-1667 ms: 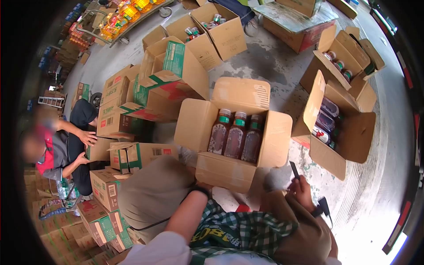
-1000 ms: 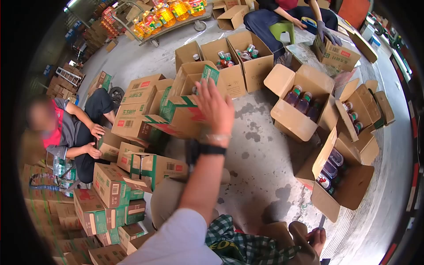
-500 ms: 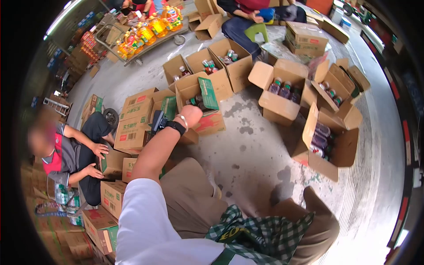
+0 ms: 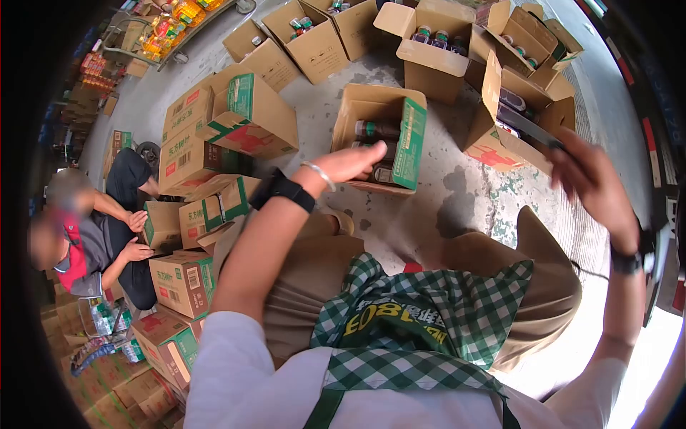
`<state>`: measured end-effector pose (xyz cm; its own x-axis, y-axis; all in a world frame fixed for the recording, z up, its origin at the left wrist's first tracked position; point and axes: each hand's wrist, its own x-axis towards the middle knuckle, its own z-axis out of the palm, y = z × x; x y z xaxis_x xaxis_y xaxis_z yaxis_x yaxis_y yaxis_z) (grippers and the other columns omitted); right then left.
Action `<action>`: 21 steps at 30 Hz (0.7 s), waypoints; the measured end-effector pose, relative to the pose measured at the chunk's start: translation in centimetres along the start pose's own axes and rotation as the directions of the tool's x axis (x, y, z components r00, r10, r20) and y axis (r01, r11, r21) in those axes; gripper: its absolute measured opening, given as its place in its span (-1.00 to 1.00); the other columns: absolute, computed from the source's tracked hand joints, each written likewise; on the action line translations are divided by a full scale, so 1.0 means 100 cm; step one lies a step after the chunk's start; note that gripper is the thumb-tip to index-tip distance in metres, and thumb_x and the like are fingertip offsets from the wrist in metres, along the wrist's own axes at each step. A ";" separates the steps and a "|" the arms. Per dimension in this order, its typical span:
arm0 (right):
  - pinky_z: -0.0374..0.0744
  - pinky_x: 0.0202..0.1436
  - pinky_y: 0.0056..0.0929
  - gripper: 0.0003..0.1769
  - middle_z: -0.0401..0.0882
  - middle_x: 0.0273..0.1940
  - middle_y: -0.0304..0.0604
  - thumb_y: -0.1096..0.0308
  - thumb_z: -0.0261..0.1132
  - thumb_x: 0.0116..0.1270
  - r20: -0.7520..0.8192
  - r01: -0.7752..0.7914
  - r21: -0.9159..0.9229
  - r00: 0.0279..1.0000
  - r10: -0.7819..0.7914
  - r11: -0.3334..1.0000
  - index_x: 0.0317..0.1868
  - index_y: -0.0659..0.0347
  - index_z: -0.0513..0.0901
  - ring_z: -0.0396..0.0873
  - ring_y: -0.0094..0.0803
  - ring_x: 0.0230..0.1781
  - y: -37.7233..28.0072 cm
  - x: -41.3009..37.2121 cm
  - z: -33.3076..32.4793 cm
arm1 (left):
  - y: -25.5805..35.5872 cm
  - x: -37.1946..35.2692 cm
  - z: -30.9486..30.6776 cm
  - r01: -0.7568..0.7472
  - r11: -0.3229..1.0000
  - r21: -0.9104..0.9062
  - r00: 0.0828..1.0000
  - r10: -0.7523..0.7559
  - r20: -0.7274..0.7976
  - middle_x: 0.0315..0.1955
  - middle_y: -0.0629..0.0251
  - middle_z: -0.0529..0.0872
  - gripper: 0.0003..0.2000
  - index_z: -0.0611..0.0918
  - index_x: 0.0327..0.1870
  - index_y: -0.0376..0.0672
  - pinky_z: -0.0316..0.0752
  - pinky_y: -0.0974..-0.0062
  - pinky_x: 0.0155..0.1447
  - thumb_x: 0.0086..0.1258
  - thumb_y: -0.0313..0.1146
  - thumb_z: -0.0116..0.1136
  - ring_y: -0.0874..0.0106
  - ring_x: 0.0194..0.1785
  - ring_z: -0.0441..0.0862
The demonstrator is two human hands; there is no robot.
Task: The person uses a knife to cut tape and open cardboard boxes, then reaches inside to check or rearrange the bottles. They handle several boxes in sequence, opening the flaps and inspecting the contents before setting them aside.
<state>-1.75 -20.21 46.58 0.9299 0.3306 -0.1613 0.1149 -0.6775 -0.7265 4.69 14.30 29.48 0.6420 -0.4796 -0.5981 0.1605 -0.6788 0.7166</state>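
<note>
My left hand (image 4: 357, 163), a bracelet and black band on its wrist, reaches over the near left side of an open cardboard box (image 4: 343, 118). Its thumb is stretched out, apart from the lowered fingers, and nothing shows between them. Dark bottles (image 4: 376, 130) lie inside this box, and a green-printed flap stands up along its right side. Off to the right, my right hand (image 4: 589, 179) is closed around the dark handle of a knife (image 4: 532, 129). The long grey blade points up and left, overlapping another open box (image 4: 494, 146) of purple bottles in this view.
Closed and open cartons (image 4: 179, 282) are stacked at my left, beside a seated person (image 4: 107, 250) with both hands on a box. More open boxes (image 4: 436, 68) with bottles line the far side. A trolley (image 4: 128, 53) carries yellow oil bottles at the upper left.
The open box with the green flap has come away from the left stack, rightward and nearer me, along with my left hand. My right hand with the knife has entered view. The camera has tilted down.
</note>
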 end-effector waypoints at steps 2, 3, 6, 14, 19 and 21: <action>0.38 -0.56 -0.53 -0.88 0.47 -0.59 -0.21 0.44 0.03 0.43 -0.005 0.083 0.016 0.997 -0.083 0.996 -0.22 0.33 0.43 0.44 -0.55 -0.63 0.021 0.032 0.023 | -0.023 0.042 0.015 0.007 0.963 0.270 0.957 0.072 -0.281 -0.04 -0.18 0.59 -0.48 0.31 0.26 -0.29 0.45 0.14 0.07 0.47 -0.06 -0.28 -0.04 0.02 0.55; 0.41 -0.54 -0.51 -0.89 0.47 -0.58 -0.21 0.44 0.04 0.42 -0.044 0.152 0.021 0.988 -0.151 0.988 -0.20 0.32 0.43 0.46 -0.54 -0.61 0.038 0.045 0.039 | -0.011 0.042 0.032 0.001 0.920 0.393 0.966 0.101 -0.240 0.10 -0.21 0.49 -0.47 0.19 0.37 -0.18 0.42 0.06 0.11 0.43 -0.13 -0.22 -0.14 0.02 0.53; 0.46 -0.50 -0.38 -0.90 0.48 -0.59 -0.10 0.43 0.07 0.41 0.062 0.081 0.046 0.995 -0.084 0.996 -0.22 0.29 0.41 0.54 -0.35 -0.58 0.049 0.063 0.075 | 0.008 0.027 0.113 -0.175 0.744 0.645 0.902 0.384 -0.198 0.38 -0.11 0.16 -0.31 0.09 0.45 0.20 0.15 -0.19 0.28 0.31 -0.19 0.10 -0.07 0.38 0.20; 0.44 -0.43 -0.07 -0.88 0.49 -0.52 0.14 0.38 0.12 0.37 -0.060 0.389 -0.222 0.910 -0.411 0.894 -0.24 0.25 0.40 0.50 0.13 -0.46 0.136 0.116 0.096 | 0.032 0.064 0.124 0.136 0.977 0.163 0.776 -0.002 -0.631 -0.46 0.03 0.68 -0.62 0.42 0.00 -0.23 0.53 0.21 -0.32 0.37 -0.11 0.08 0.12 -0.39 0.67; 0.45 -0.41 -0.12 -0.90 0.45 -0.51 0.14 0.45 0.14 0.32 0.066 0.262 -0.286 0.965 -0.254 0.922 -0.21 0.26 0.40 0.50 0.09 -0.42 0.156 0.124 0.108 | 0.009 0.066 0.129 0.138 0.868 0.477 0.842 0.151 -0.518 -0.49 0.07 0.67 -0.76 0.42 -0.10 -0.25 0.53 0.18 -0.35 0.33 -0.31 0.04 0.11 -0.43 0.66; 0.48 -0.45 -0.10 -0.89 0.47 -0.55 0.13 0.45 0.14 0.25 0.110 0.300 -0.328 0.954 -0.279 0.896 -0.29 0.26 0.37 0.54 0.08 -0.46 0.168 0.119 0.119 | -0.003 0.051 0.112 -0.050 0.798 0.601 0.917 0.276 -0.289 -0.46 0.09 0.67 -0.76 0.45 -0.12 -0.24 0.54 0.20 -0.33 0.19 -0.44 0.04 0.11 -0.41 0.64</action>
<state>7.12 -19.87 24.50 0.8166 0.5766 -0.0251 0.4961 -0.7235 -0.4799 -0.53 5.83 22.23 0.8497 -0.4660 -0.2468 -0.3549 -0.8515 0.3859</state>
